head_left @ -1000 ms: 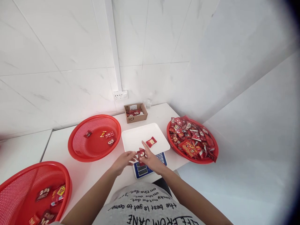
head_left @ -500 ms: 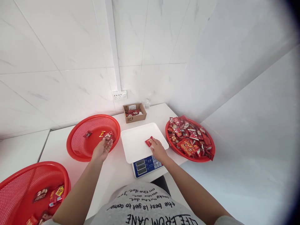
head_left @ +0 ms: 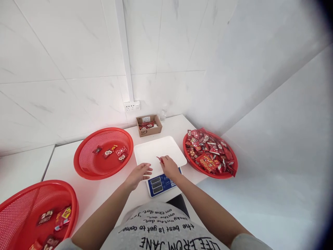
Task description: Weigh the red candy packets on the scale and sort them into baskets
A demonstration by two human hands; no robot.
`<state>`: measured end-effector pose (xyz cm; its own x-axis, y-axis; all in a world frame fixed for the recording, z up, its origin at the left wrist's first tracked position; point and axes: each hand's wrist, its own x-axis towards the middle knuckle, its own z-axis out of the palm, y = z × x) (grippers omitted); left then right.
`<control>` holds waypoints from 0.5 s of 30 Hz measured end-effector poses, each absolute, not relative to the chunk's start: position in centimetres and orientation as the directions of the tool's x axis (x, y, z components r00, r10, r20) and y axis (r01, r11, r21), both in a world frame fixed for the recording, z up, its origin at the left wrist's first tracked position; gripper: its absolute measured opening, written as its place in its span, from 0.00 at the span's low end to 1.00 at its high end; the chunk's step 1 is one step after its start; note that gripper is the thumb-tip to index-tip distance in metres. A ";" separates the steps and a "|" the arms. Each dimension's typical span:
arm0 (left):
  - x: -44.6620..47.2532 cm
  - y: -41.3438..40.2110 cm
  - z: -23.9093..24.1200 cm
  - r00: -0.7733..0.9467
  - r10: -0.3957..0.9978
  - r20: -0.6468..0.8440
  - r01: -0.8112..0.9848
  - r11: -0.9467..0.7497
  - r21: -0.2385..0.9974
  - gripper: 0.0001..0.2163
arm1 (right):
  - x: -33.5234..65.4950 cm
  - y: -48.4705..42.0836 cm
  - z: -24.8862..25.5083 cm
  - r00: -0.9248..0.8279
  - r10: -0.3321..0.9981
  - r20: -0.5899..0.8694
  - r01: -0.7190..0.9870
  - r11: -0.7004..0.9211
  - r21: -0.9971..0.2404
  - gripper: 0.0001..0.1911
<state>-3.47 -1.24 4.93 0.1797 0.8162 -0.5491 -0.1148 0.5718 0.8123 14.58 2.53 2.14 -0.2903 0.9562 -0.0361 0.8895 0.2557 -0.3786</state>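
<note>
With the red packet pinched in the right hand above the white scale tray and the left hand empty, fingers parted, nearby, grip lightly to avoid crushing it.

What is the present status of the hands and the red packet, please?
Right hand holds red packet over white tray. Left hand open, no packet visible in it. Red basket left of tray, not between hands.
</note>
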 end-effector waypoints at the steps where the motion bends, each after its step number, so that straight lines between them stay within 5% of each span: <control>1: -2.9 -1.3 5.2 0.204 0.827 -0.524 -0.065 0.545 0.836 0.18 | 14.0 1.9 2.6 -0.308 0.951 -0.003 0.876 0.283 -0.392 0.14; 11: -0.8 -1.6 7.3 0.284 0.903 -0.322 0.020 0.330 0.944 0.19 | 12.7 -0.8 5.6 -0.342 0.935 0.100 0.856 0.353 -0.378 0.20; 15: -0.8 -1.4 7.5 0.256 0.910 -0.326 -0.022 0.343 0.939 0.19 | 13.0 -0.8 5.7 -0.332 0.940 0.083 0.773 0.321 -0.547 0.25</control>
